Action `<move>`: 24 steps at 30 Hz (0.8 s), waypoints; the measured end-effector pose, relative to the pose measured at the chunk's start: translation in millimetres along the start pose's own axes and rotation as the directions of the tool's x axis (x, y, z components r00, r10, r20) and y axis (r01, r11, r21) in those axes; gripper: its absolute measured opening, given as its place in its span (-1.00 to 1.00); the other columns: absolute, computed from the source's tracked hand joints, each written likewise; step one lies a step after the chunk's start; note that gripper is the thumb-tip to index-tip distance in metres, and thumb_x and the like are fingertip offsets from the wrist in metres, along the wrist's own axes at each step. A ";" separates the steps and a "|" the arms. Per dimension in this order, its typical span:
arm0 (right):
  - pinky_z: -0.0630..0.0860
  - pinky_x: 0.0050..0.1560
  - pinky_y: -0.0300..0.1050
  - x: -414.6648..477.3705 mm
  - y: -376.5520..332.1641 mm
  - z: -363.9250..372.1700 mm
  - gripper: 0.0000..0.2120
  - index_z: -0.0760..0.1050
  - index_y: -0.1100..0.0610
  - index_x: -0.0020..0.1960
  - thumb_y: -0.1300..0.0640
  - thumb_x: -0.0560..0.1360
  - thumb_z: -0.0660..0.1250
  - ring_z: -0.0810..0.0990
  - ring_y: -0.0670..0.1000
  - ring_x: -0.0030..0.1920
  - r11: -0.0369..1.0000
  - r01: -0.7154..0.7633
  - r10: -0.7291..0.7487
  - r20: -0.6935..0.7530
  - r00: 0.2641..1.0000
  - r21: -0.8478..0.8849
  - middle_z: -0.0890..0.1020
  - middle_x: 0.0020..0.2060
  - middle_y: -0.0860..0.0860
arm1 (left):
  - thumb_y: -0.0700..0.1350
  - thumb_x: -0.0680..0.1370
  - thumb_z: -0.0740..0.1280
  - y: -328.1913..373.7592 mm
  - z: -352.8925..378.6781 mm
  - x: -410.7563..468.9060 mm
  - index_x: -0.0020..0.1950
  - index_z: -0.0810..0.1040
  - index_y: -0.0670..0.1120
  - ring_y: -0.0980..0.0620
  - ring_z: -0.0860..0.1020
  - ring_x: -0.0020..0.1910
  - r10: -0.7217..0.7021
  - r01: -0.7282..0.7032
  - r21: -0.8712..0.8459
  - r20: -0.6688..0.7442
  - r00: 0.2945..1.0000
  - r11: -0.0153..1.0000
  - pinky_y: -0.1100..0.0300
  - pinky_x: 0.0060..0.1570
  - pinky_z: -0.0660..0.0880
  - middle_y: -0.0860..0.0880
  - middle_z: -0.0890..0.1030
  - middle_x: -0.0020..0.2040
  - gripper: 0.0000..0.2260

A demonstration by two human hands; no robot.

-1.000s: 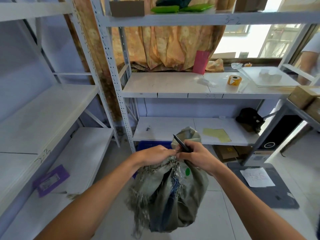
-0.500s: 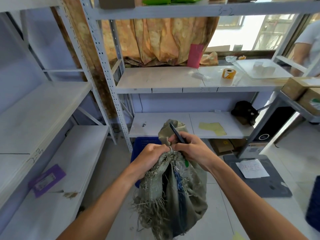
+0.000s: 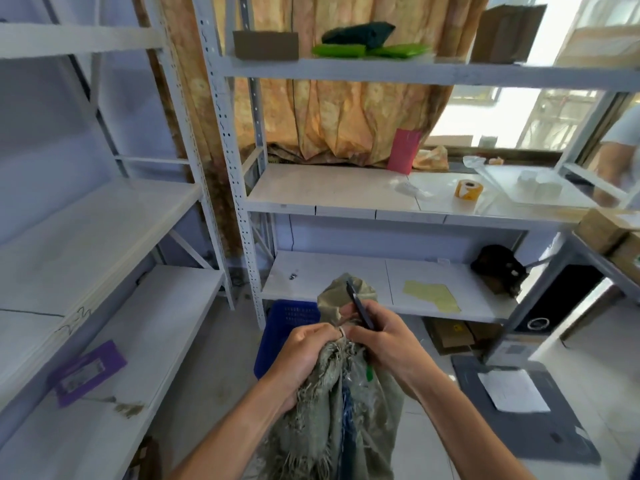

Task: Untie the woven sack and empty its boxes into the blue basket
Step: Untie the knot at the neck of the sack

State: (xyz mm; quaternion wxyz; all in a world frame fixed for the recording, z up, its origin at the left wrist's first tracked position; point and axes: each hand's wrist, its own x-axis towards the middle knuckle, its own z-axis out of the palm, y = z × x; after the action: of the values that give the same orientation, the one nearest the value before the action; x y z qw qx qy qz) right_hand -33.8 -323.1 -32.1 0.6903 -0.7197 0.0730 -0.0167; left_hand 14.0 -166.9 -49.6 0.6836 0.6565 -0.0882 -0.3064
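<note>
A frayed grey-green woven sack [image 3: 332,424] hangs in front of me, its neck bunched and tied with a pale string. My left hand [image 3: 304,355] grips the bunched neck just below the tie. My right hand [image 3: 384,341] holds a thin dark pen-like tool [image 3: 358,306] and pinches at the knot on the neck. The sack's top flap stands up behind my hands. The blue basket [image 3: 287,323] sits on the floor behind the sack, partly hidden by it. The boxes inside the sack are not visible.
White metal shelving stands ahead and to the left. The lower shelf [image 3: 346,282] holds a yellow sheet and a dark bag. A tape roll [image 3: 467,190] lies on the middle shelf. A grey mat with paper [image 3: 512,393] lies on the floor right. A person stands at far right.
The view has tilted up and shifted slightly. Both hands stay on the sack's neck, my right hand still working at the knot with the tool.
</note>
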 end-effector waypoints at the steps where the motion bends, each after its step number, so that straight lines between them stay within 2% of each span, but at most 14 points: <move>1: 0.55 -0.07 -0.12 0.9 -1.9 -0.3 -0.82 0.59 0.11 0.08 0.27 0.49 0.44 0.64 0.01 -0.16 1.000 -0.012 0.012 0.001 1.000 0.022 0.67 -0.14 0.08 | -0.16 0.58 0.33 0.8 0.2 0.4 -0.33 0.72 -0.04 0.08 0.67 -0.33 0.003 -0.004 -0.022 -0.011 1.000 1.000 0.32 -0.35 0.52 -0.06 0.70 -0.29 -0.69; 4: 0.51 -0.24 -0.26 2.0 -7.0 0.6 -0.82 0.59 0.19 0.09 0.30 0.50 0.43 0.61 -0.07 -0.30 0.997 -0.039 0.039 0.001 0.999 0.072 0.66 -0.23 0.01 | -0.13 0.59 0.31 5.4 0.9 -3.7 -0.31 0.76 -0.01 0.10 0.69 -0.31 -0.017 0.015 -0.031 -0.056 0.998 0.999 0.33 -0.32 0.51 -0.03 0.72 -0.28 -0.67; 7: 0.49 -0.24 -0.25 1.1 -11.0 -1.9 -0.80 0.58 0.20 0.12 0.28 0.50 0.45 0.59 -0.06 -0.29 0.997 -0.057 0.054 0.039 0.998 0.059 0.64 -0.24 -0.01 | -0.06 0.59 0.34 7.3 -0.9 -10.7 -0.14 0.76 -0.06 0.00 0.71 -0.17 -0.031 0.029 -0.045 -0.041 0.999 0.999 0.18 -0.13 0.54 -0.10 0.74 -0.15 -0.78; 10: 0.42 -0.38 -0.40 -1.4 -18.2 -5.0 -0.82 0.56 0.24 0.14 0.29 0.54 0.40 0.53 -0.21 -0.44 0.998 -0.065 0.067 0.106 0.992 -0.028 0.60 -0.38 -0.12 | -0.08 0.60 0.35 11.5 -0.7 -17.6 -0.04 0.72 -0.07 0.04 0.71 -0.17 -0.036 0.035 -0.065 -0.018 0.999 0.997 0.25 -0.20 0.56 -0.07 0.75 -0.14 -0.84; 13: 0.45 -0.38 -0.39 -2.6 -24.4 -8.2 -0.85 0.55 0.24 0.13 0.29 0.57 0.36 0.55 -0.19 -0.43 0.998 -0.056 0.062 0.152 0.986 -0.041 0.61 -0.35 -0.08 | -0.09 0.59 0.34 14.0 6.0 -19.8 -0.09 0.72 -0.06 0.01 0.70 -0.21 -0.051 0.049 -0.096 -0.020 0.999 0.994 0.21 -0.17 0.56 -0.08 0.74 -0.16 -0.83; 15: 0.37 -0.49 -0.42 -2.7 -26.7 -9.0 -0.86 0.53 0.27 0.14 0.31 0.59 0.33 0.48 -0.23 -0.53 0.997 -0.056 0.064 0.140 0.988 -0.058 0.56 -0.46 -0.12 | -0.07 0.58 0.35 12.8 9.6 -17.0 -0.09 0.72 -0.04 -0.01 0.70 -0.18 -0.060 0.057 -0.090 -0.031 0.998 0.994 0.15 -0.10 0.54 -0.09 0.73 -0.14 -0.84; 17: 0.34 -0.51 -0.39 -3.5 -26.4 -9.8 -0.86 0.54 0.25 0.14 0.31 0.59 0.32 0.44 -0.21 -0.54 0.995 -0.068 0.075 0.112 0.991 -0.067 0.55 -0.44 -0.10 | -0.08 0.59 0.36 14.3 12.1 -17.9 -0.05 0.71 -0.06 0.04 0.70 -0.20 -0.054 0.050 -0.091 -0.046 0.997 0.995 0.22 -0.18 0.55 -0.06 0.73 -0.16 -0.86; 18: 0.35 -0.46 -0.33 -3.4 -24.6 -10.7 -0.86 0.57 0.21 0.13 0.28 0.59 0.34 0.44 -0.14 -0.50 0.996 -0.069 0.074 0.101 0.992 -0.057 0.55 -0.37 -0.01 | -0.09 0.58 0.37 15.1 13.9 -18.0 -0.02 0.70 -0.08 0.05 0.70 -0.21 -0.052 0.048 -0.093 -0.043 0.998 0.995 0.25 -0.20 0.56 -0.06 0.73 -0.15 -0.88; 20: 0.33 -0.33 -0.14 -5.0 -20.4 -11.3 -0.87 0.62 0.09 0.08 0.22 0.57 0.35 0.44 0.06 -0.34 0.997 -0.071 0.074 0.103 0.992 -0.037 0.51 -0.20 0.16 | -0.10 0.57 0.40 13.8 15.2 -16.2 -0.01 0.68 -0.10 0.03 0.70 -0.18 -0.040 0.037 -0.097 -0.036 0.999 0.995 0.22 -0.14 0.56 -0.08 0.73 -0.13 -0.90; 21: 0.29 -0.33 -0.10 -5.2 -18.7 -11.3 -0.87 0.64 0.06 0.05 0.21 0.57 0.34 0.40 0.09 -0.30 0.997 -0.079 0.081 0.099 0.992 -0.027 0.50 -0.16 0.16 | -0.10 0.57 0.41 13.2 15.7 -15.4 -0.02 0.68 -0.09 0.03 0.70 -0.16 -0.038 0.034 -0.088 -0.040 0.998 0.995 0.20 -0.10 0.56 -0.08 0.73 -0.12 -0.90; 24: 0.18 -0.48 -0.16 -5.1 -18.8 -12.1 -0.80 0.65 0.06 0.03 0.20 0.61 0.25 0.34 0.00 -0.44 0.995 -0.102 0.101 0.052 0.994 0.015 0.45 -0.25 0.15 | -0.08 0.57 0.42 11.8 17.6 -12.3 0.00 0.69 -0.09 0.02 0.70 -0.09 -0.021 0.017 -0.070 -0.052 0.998 0.997 0.17 -0.02 0.56 -0.08 0.75 -0.09 -0.89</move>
State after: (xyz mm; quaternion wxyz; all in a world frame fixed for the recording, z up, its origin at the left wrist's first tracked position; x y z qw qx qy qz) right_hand -38.8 -333.7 -12.5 0.6981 -0.7092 0.0917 0.0362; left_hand -1.5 -175.7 -32.7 0.7050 0.6412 -0.0531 -0.2984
